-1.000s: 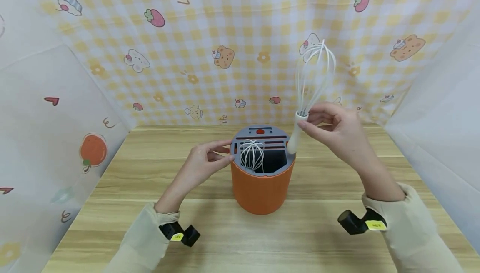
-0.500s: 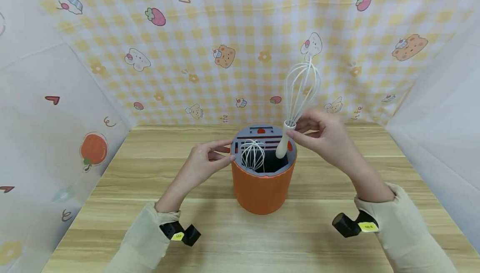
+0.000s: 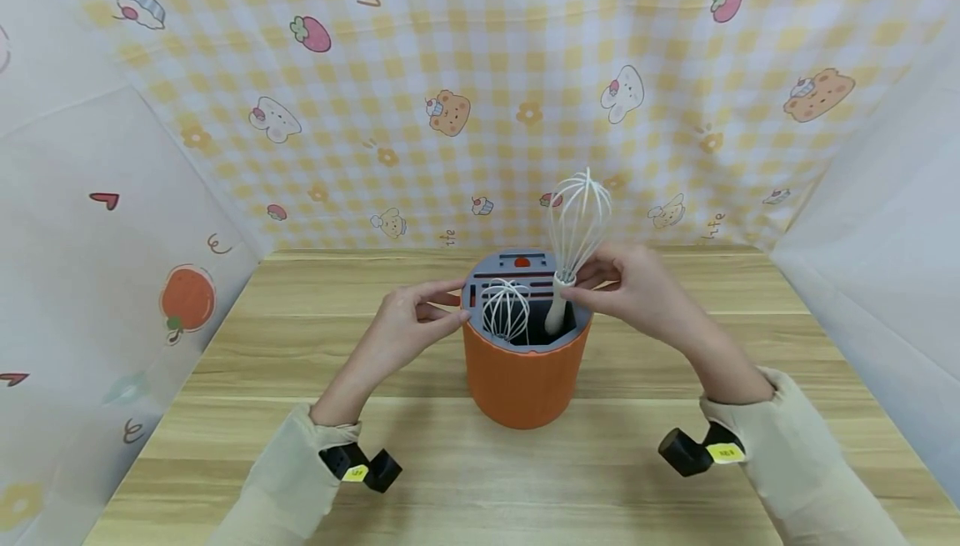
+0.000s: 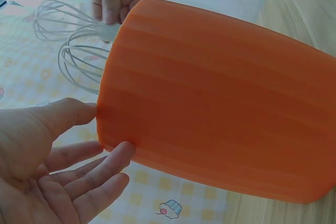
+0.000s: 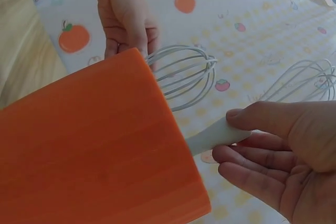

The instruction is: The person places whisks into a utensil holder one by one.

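My right hand (image 3: 636, 292) pinches a white whisk (image 3: 558, 313) near the top of its handle, between thumb and fingers. The whisk stands wires up, its handle end down in the dark opening of an orange utensil holder (image 3: 525, 388) with a grey slotted top (image 3: 487, 267). In the right wrist view, part of the whisk handle (image 5: 210, 136) shows between the holder's rim and my thumb. A second whisk (image 3: 506, 313) sits in the left of the same opening, only its wires showing. At the holder's left rim, my left hand (image 3: 408, 321) touches with thumb and fingertips, fingers fairly straight.
The holder stands on a light wooden table (image 3: 300, 346). Behind it hangs a yellow checked cloth (image 3: 345, 171) with cartoon prints, and white sheets (image 3: 885, 221) rise at both sides. Each wrist carries a black camera (image 3: 686, 452).
My right hand has moved left and down with the whisk, bringing its handle from above the holder's right rim into the opening. The left hand and the holder stay in place.
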Demonstrator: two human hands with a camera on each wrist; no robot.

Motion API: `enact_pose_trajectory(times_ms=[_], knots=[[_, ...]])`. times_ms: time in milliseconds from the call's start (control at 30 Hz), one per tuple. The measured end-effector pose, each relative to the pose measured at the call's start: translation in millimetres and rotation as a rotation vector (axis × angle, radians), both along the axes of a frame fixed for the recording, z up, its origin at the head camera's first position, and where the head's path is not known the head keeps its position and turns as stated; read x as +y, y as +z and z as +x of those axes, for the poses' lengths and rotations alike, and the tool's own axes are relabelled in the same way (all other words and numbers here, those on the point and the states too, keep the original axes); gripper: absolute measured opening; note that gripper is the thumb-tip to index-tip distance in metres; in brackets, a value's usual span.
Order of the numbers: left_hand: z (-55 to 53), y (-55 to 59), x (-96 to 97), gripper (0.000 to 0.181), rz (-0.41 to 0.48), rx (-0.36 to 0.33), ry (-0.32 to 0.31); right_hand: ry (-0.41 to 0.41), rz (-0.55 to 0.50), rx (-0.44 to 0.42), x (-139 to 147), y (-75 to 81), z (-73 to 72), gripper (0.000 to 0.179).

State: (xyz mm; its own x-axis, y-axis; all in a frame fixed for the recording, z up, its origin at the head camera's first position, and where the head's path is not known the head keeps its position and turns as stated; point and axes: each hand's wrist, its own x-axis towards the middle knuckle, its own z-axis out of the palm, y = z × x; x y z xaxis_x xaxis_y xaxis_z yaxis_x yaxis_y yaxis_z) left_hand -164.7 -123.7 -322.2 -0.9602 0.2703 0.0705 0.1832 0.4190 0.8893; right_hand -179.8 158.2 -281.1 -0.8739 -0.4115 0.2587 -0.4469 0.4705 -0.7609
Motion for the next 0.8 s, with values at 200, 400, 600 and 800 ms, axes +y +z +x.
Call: enact_pose_trajectory(times_ms=[200,400,600,800], knots=[[-0.2,0.2,0.6,0.044,0.01,0.012,-0.009,0.021,0.035,-0.052,-1.1,-7.1,-2.5,0.02],[-0.1,-0.1,0.8,0.044,0.012,0.019,-0.014,0.064,0.022,-0.05,-2.6,-12.0,-4.5,0.015],[0.4,-0.4,0.0,0.045,0.014,0.026,-0.018,0.077,0.061,-0.046,-3.1,-12.7,-4.6,0.013],[1.1,0.1,0.2,0.045,0.003,0.008,-0.005,0.092,0.084,-0.033,-0.4,-10.6,-3.7,0.02]])
